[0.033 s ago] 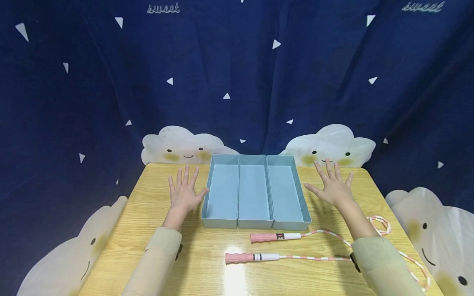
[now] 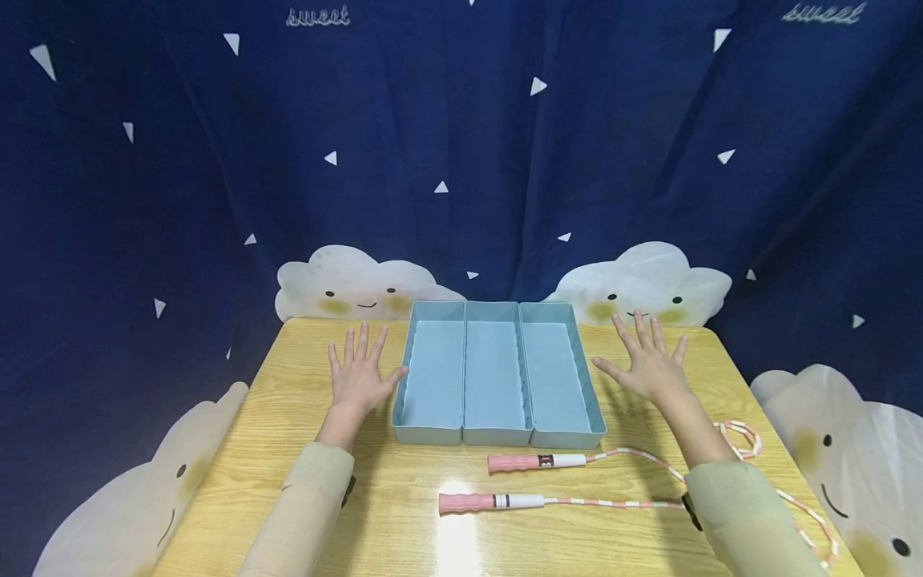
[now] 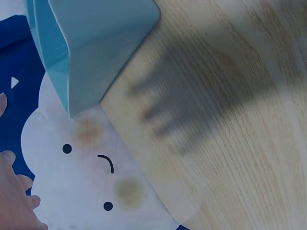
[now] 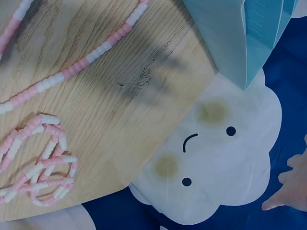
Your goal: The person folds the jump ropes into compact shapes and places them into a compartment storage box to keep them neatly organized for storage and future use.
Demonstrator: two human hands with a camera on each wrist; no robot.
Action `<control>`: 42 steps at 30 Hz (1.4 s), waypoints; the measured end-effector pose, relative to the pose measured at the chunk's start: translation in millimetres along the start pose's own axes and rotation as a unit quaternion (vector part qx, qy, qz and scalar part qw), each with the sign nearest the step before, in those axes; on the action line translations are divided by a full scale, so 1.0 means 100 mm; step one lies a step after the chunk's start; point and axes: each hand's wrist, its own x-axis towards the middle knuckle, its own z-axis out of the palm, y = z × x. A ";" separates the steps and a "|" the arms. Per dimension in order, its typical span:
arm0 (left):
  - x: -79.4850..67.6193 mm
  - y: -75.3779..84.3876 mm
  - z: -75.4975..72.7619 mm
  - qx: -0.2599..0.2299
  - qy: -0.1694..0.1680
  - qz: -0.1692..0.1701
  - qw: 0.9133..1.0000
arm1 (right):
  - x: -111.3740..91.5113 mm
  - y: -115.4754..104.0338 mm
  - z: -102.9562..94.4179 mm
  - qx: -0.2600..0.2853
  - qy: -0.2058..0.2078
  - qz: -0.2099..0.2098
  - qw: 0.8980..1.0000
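Note:
My left hand (image 2: pixel 358 383) is held with its fingers spread to the left of a light-blue organizer box (image 2: pixel 497 437) of three long compartments, its thumb overlapping the box's left wall in the head view. On the other side, my right hand (image 2: pixel 652 370) is spread too, near the right wall. Neither holds anything. In front of the box lies a pink-and-white jump rope: one handle (image 2: pixel 512 463) sits nearer the box, the second handle (image 2: pixel 465 502) closer to me. Its beaded cord (image 4: pixel 76 66) runs right, passing behind my right forearm in the head view, with a coiled part (image 4: pixel 45 165).
The wooden table (image 2: pixel 252 449) carries the box at its far edge. Behind and around it hangs a dark blue curtain (image 2: pixel 433 120) with white triangles and smiling clouds (image 2: pixel 360 280). Shadows of the hands fall on the wood.

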 end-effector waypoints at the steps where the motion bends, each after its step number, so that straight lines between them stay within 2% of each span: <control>1: 0.00 0.00 0.00 0.000 -0.001 0.000 1.000 | 0.00 0.00 0.00 0.000 -0.001 0.000 1.000; 14: -0.02 -0.01 0.01 0.003 -0.003 0.000 1.000 | 0.00 -0.01 0.01 0.003 -0.011 -0.001 1.000; 23: -0.03 -0.01 0.02 -0.007 0.005 0.003 1.000 | -0.03 -0.04 0.02 0.005 0.000 -0.004 1.000; 26: -0.04 0.00 0.03 -0.014 0.014 0.007 1.000 | -0.04 -0.07 0.03 0.012 0.016 -0.008 1.000; 32: -0.10 0.00 0.07 -0.023 0.034 0.022 0.999 | -0.08 -0.12 0.15 0.016 0.079 -0.040 0.996; 37: -0.17 0.01 0.13 -0.036 0.076 0.042 0.996 | -0.14 -0.17 0.25 0.026 0.112 -0.058 0.992; 42: -0.25 0.03 0.21 -0.030 0.114 0.076 0.990 | -0.18 -0.22 0.32 0.034 0.138 -0.078 0.987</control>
